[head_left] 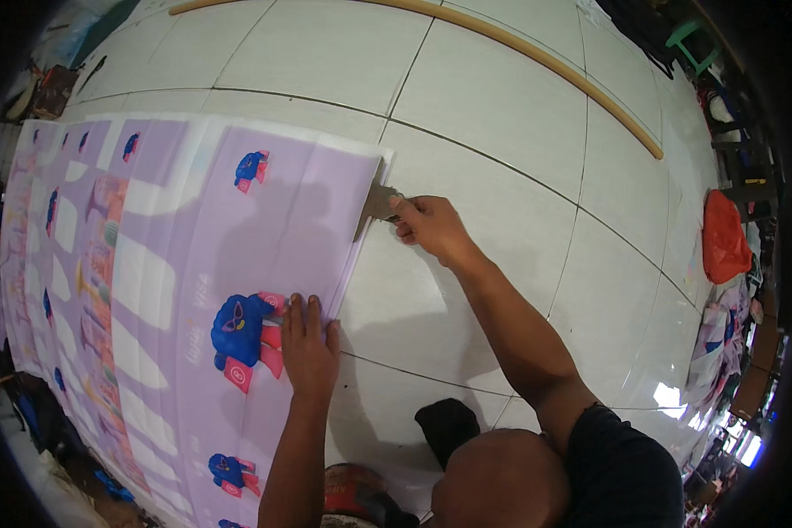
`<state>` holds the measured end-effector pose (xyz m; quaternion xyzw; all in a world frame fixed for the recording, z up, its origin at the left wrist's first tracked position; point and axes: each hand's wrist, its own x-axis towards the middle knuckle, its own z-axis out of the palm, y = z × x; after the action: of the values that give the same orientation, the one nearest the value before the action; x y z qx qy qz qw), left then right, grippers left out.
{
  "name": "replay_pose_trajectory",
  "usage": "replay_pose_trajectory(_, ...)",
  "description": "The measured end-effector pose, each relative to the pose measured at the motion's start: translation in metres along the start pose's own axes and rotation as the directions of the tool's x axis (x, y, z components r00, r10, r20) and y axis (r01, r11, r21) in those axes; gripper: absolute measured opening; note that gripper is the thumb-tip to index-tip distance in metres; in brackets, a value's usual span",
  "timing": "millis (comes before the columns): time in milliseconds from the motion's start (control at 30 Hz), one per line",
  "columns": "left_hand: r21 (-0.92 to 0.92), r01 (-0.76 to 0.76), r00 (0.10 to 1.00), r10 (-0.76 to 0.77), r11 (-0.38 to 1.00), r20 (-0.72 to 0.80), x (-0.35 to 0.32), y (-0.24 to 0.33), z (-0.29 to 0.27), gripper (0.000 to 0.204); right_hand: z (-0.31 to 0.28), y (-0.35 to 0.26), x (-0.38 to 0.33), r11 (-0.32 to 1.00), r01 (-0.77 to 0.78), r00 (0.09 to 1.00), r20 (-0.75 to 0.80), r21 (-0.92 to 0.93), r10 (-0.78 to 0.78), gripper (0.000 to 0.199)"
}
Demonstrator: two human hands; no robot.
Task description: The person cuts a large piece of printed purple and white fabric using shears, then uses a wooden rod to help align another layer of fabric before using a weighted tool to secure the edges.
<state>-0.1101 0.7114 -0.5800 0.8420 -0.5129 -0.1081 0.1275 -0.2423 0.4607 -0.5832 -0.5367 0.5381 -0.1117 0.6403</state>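
Note:
A large lilac printed sheet (282, 229) with blue and pink cartoon figures is spread over the floor on the left. My left hand (311, 348) lies flat on it near its right edge, beside a large blue figure (242, 330). My right hand (429, 227) pinches the handle end of a wide, flat metal scraper (376, 204). The scraper's long blade edge rests along the sheet's upper right border. Its narrow handle is partly hidden by my fingers. White layers show at the sheet's top and right edges.
Pale tiles (493, 185) make up the floor. A long tan pole (537, 55) curves across the far side. An orange-red bag (724, 238) and clutter line the right wall. My bent knee (502, 480) and a red tin (352, 493) are at the lower edge.

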Motion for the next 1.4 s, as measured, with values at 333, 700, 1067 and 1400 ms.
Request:
replay_pose_trajectory(333,0.034,-0.014,0.999,0.015,0.999,-0.044,-0.003,0.0,0.004,0.046,-0.014,0.016,-0.004,0.973,0.009,0.996,0.084,0.229,-0.029,0.04)
replay_pose_trajectory(700,0.046,0.01,0.999,-0.008,0.999,-0.032,-0.001,0.0,0.001,0.039,-0.006,0.015,-0.003,0.975,-0.008,0.997,0.076,0.224,-0.009,0.037)
replay_pose_trajectory(1067,0.027,0.04,0.999,-0.04,0.999,0.003,-0.005,0.0,0.001,0.04,-0.002,0.014,-0.004,0.97,-0.006,0.997,0.081,0.242,-0.014,0.038)
replay_pose_trajectory(1400,0.045,0.032,0.999,-0.031,0.998,-0.029,-0.004,0.002,0.003,0.04,0.0,0.014,-0.004,0.972,-0.002,0.997,0.074,0.235,-0.016,0.041)
